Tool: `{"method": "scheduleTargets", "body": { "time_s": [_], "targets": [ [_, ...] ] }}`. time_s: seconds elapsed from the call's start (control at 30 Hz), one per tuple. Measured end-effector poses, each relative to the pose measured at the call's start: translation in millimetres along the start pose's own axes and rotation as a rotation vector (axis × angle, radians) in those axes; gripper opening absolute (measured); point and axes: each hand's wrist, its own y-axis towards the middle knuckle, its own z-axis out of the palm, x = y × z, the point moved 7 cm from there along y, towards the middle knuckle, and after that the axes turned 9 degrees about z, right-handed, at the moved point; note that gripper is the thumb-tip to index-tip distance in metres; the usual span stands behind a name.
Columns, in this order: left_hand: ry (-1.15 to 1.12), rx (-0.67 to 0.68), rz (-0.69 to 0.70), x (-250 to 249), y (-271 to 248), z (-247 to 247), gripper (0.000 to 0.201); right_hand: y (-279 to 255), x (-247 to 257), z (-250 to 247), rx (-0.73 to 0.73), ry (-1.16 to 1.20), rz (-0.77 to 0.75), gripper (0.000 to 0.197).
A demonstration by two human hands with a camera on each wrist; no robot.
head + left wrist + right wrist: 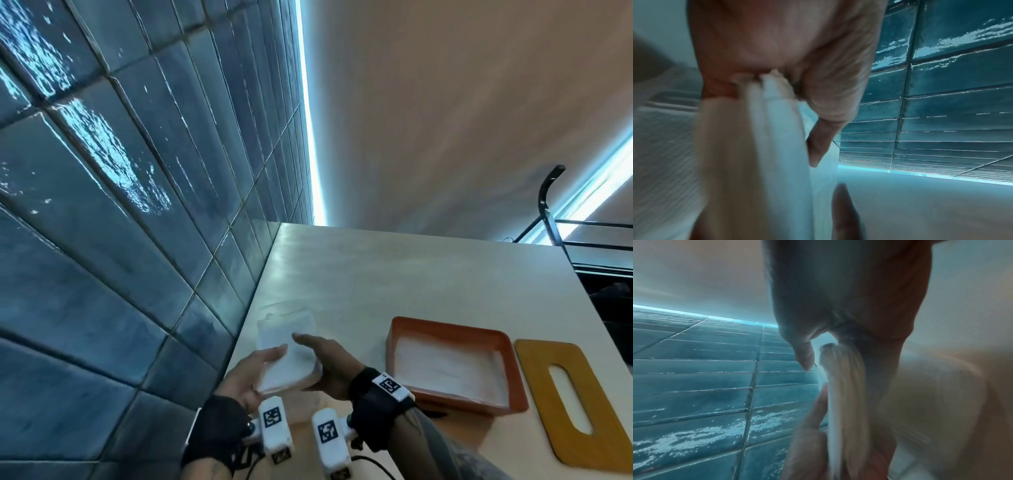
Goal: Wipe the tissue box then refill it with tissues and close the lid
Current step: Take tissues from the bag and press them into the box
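Head: left hand (247,371) and right hand (330,366) clamp a tissue stack (291,365) between them above the table (394,274), left of the orange tissue box (455,368); lid (575,404) flat beside the box; left wrist: thumb and fingers (818,146) grip the stack's edge; right wrist: same grip, blurred.

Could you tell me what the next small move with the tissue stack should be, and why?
Probably carry the tissue stack rightward and lower it into the orange box. Both the left hand and the right hand grip the stack above the table, the box sits open to the right with some white tissue already inside, and the lid lies beside it, off.
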Motion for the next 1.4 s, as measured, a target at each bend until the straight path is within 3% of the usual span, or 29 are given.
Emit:
{"method": "scheduleTargets", "body": {
  "time_s": [0.13,0.3,0.4,0.5,0.6,0.77,0.93,1.03,1.17,1.4],
  "targets": [
    [-0.119,0.059,-0.066,10,-3,10,0.036,7,-4,3,-0.022,0.027,-0.039,0.06],
    [-0.12,0.066,-0.078,15,-1,11,0.052,1,-6,1,0.042,0.075,-0.101,0.045],
    [-0.038,0.019,-0.005,7,3,6,0.056,-14,-4,-1,0.131,-0.019,-0.108,0.046],
    [-0.002,0.011,0.09,-8,4,6,0.044,-40,0,-17,0.133,-0.228,-0.096,0.045],
    [-0.027,0.044,0.181,-23,2,16,0.055,-69,9,-49,0.107,-0.316,-0.116,0.045],
    [0.087,0.218,0.321,-31,-15,69,0.056,-124,25,-120,0.07,0.033,-0.224,0.048],
    [0.17,0.371,0.289,-11,-32,145,0.05,-167,37,-175,-0.067,0.263,-0.396,0.055],
    [0.173,0.314,0.319,-2,-32,174,0.04,-185,39,-187,-0.105,0.25,-0.455,0.045],
    [0.181,0.192,0.381,4,-28,194,0.055,-202,43,-204,-0.159,0.275,-0.574,0.042],
    [0.223,0.129,0.441,6,-29,210,0.047,-210,36,-224,-0.25,0.254,-0.61,0.035]
  ]
}}
